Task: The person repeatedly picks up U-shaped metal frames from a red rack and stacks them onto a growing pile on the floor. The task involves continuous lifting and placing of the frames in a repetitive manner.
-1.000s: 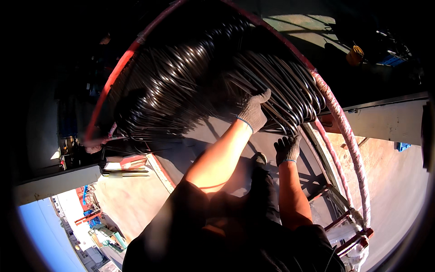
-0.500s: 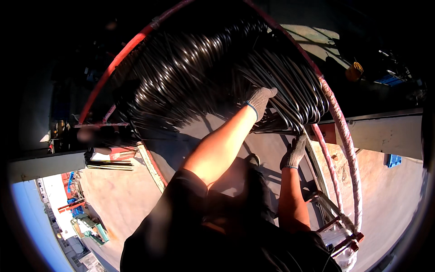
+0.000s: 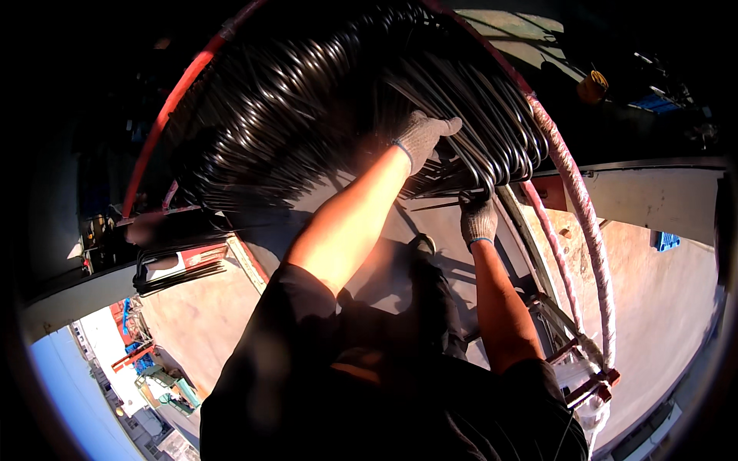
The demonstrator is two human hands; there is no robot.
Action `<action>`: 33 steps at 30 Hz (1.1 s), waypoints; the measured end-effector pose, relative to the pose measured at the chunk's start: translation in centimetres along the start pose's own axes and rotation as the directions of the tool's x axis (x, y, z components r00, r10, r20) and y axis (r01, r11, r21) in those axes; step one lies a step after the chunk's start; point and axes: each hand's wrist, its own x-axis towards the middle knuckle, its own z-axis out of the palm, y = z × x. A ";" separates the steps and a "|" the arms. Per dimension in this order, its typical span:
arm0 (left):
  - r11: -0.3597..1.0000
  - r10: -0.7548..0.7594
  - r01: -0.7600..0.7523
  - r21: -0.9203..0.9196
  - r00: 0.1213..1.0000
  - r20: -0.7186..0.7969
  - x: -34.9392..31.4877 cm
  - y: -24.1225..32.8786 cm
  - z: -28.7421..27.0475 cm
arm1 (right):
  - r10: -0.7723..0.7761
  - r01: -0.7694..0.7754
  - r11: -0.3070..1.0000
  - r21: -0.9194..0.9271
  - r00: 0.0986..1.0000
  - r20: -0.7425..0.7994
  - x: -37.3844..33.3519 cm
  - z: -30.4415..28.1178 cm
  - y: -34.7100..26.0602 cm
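Note:
A thick stack of glossy black bent rods hangs in front of me, with a separate bunch of black bent rods on its right. My left hand, in a grey knit glove, is at the left side of that bunch. Its thumb lies out over the rods and its other fingers curl around them, partly hidden. My right hand, also gloved, is below the rounded lower ends of the bunch. Its fingers are curled in shadow, beside a thin dark rod that reaches them from the left; what they hold is unclear.
A curved red tube frame and a plastic-wrapped post flank the stack. More dark rods lie at the left. A yellow object and a blue crate are at the right. My shoe shows on the concrete floor.
My right hand has shifted left and up, along the lower ends of the rods. My left hand has moved slightly up and left. The whole view has shifted a little.

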 end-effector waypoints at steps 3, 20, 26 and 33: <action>0.996 -0.029 0.031 -0.085 0.999 0.025 -0.7 -0.7 0.7 | -0.050 0.051 0.998 0.034 0.998 -0.048 -0.4 -0.1 1.0; 0.901 -0.256 0.233 -0.367 0.967 -0.016 -13.0 -10.1 -6.4 | 0.251 -0.167 0.934 0.316 0.936 -0.247 -4.0 1.0 -2.5; 0.879 -0.248 0.198 -0.433 0.967 -0.062 -22.4 -16.1 -18.8 | 0.213 -0.181 0.977 0.116 0.876 -0.433 -6.3 0.5 -1.9; 0.856 -0.190 -0.159 -0.492 0.788 -0.586 -39.5 -20.9 -42.0 | 0.120 -0.151 0.984 -0.092 0.953 -0.280 -15.6 5.6 -1.0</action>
